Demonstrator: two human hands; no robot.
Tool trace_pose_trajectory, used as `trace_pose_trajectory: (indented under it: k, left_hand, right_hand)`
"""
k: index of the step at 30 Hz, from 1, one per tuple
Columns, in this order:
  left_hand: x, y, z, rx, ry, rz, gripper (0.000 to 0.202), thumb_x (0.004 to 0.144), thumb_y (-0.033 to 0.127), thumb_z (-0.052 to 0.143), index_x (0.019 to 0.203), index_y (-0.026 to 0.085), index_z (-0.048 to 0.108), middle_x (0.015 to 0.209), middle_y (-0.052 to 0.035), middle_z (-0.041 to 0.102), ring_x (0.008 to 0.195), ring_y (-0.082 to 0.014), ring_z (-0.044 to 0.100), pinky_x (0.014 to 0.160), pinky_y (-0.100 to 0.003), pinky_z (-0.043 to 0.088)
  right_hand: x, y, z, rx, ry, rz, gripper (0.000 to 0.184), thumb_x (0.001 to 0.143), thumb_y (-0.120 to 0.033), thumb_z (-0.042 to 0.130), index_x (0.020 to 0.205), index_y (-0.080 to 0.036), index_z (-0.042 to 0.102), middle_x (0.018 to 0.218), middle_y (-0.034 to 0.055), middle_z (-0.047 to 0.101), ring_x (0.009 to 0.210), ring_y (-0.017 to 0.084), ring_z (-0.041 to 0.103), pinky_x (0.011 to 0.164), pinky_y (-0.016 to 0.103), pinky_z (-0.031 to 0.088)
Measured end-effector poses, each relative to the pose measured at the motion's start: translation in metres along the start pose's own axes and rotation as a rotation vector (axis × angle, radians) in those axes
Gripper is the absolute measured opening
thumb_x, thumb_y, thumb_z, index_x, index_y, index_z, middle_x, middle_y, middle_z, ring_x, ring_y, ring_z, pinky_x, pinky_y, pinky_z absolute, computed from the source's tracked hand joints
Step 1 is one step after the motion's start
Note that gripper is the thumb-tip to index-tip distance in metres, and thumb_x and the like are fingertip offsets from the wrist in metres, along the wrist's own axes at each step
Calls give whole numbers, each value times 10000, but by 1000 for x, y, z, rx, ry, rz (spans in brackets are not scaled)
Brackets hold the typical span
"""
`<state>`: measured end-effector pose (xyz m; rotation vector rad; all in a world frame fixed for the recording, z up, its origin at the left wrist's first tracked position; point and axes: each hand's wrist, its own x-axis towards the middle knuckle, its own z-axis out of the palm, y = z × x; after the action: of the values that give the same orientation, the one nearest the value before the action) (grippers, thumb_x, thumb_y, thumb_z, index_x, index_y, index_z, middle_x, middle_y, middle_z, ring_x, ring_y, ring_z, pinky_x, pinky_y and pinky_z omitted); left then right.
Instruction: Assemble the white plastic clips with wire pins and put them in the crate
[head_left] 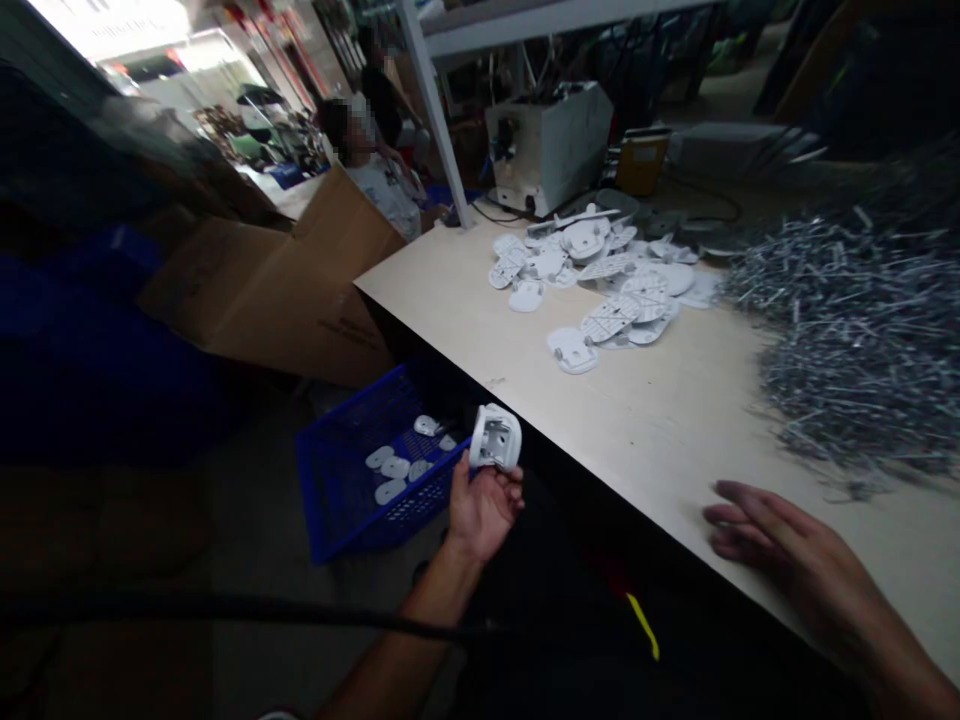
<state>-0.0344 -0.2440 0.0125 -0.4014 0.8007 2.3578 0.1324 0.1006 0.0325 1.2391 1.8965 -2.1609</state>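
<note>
My left hand (484, 510) grips a white plastic part (496, 438) with a hollow, rounded housing, held just off the table's near edge. Its opening faces me, and the small details inside are hard to make out. My right hand (772, 535) hovers over the near right of the table, fingers stretched out and slightly blurred, with nothing seen in them. On the tabletop lies a heap of white oval plastic pieces (611, 318), some showing ribbed undersides. A big pile of thin metal pins (862, 330) covers the table's right side.
Below the table's left edge stands a blue plastic crate (319, 510) with several white pieces in it. Behind it is an open cardboard box (262, 290). A grey machine (555, 140) and a shelf post (435, 110) stand at the back; a person (386, 190) sits beyond.
</note>
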Motion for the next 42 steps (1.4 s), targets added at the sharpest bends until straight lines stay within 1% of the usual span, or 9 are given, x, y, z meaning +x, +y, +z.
trace_pose_trajectory:
  k: [4, 7, 11, 17, 24, 29, 33, 38, 42]
  left_hand:
    - [26, 36, -37, -168, 307, 259, 594, 1048, 622, 406, 1111, 90, 663, 941, -128, 736, 748, -168, 713, 636, -243, 604]
    - [47, 45, -62, -172, 404, 288, 567, 1069, 540, 376, 1245, 67, 634, 1048, -169, 744, 870, -197, 744, 700, -253, 620]
    - [56, 21, -77, -131, 466, 184, 558, 1054, 453, 428, 1373, 20, 575, 1076, -214, 736, 868, -231, 751, 721, -301, 630]
    - [50, -24, -75, -108, 481, 42, 530, 1018, 380, 515, 1381, 0, 584, 1078, -242, 740, 834, -244, 755, 711, -322, 634]
    - [48, -14, -81, -28, 523, -22, 479, 995, 248, 521, 1419, 29, 562, 980, -180, 763, 775, -214, 765, 686, -295, 647]
    - [51, -2, -84, 50, 549, -27, 534, 946, 190, 512, 1468, 83, 544, 945, -138, 765, 752, -201, 764, 682, -290, 647]
    - [50, -1, -82, 94, 564, -25, 578, 910, 175, 543, 1480, 82, 540, 923, -131, 770, 750, -209, 769, 694, -298, 649]
    - [40, -1, -82, 92, 532, -42, 636, 885, 174, 572, 1509, 74, 507, 898, -130, 778, 751, -224, 780, 693, -295, 648]
    - [27, 11, -92, 138, 599, -75, 655, 813, 283, 640, 1466, 272, 587, 972, -114, 796, 872, -335, 801, 752, -440, 671]
  right_hand:
    - [0, 1, 3, 20, 32, -8, 840, 657, -756, 854, 1246, -182, 681, 1116, 202, 764, 859, 356, 775, 741, 453, 693]
    - [-1, 1, 4, 21, 46, 3, 856, 620, -762, 877, 1227, -188, 690, 1111, 195, 768, 851, 349, 774, 728, 427, 692]
    - [-3, 1, 5, 12, 76, 23, 892, 548, -735, 927, 1222, -200, 693, 1105, 183, 774, 831, 351, 777, 728, 414, 689]
    - [-4, -2, 5, 0, 57, 19, 867, 582, -726, 914, 1231, -198, 689, 1106, 185, 773, 816, 346, 774, 702, 425, 686]
    - [11, -15, 5, 5, -39, -19, 722, 706, -659, 889, 1200, -170, 692, 1030, 160, 764, 744, 272, 733, 675, 407, 646]
    - [45, -40, 12, -257, -12, -329, 646, 781, -623, 813, 1213, -164, 674, 896, 91, 738, 671, 230, 679, 574, 339, 536]
    - [87, -71, 33, -498, 77, -545, 504, 791, -497, 798, 1165, -172, 708, 956, 83, 736, 656, 201, 652, 608, 332, 518]
    - [151, -123, 72, -158, 71, -220, 478, 877, -404, 795, 1270, -187, 632, 972, 78, 719, 627, 177, 666, 591, 315, 565]
    - [198, -157, 99, -63, 120, -120, 286, 1025, -373, 674, 1174, -132, 632, 903, 46, 681, 641, 144, 666, 604, 281, 598]
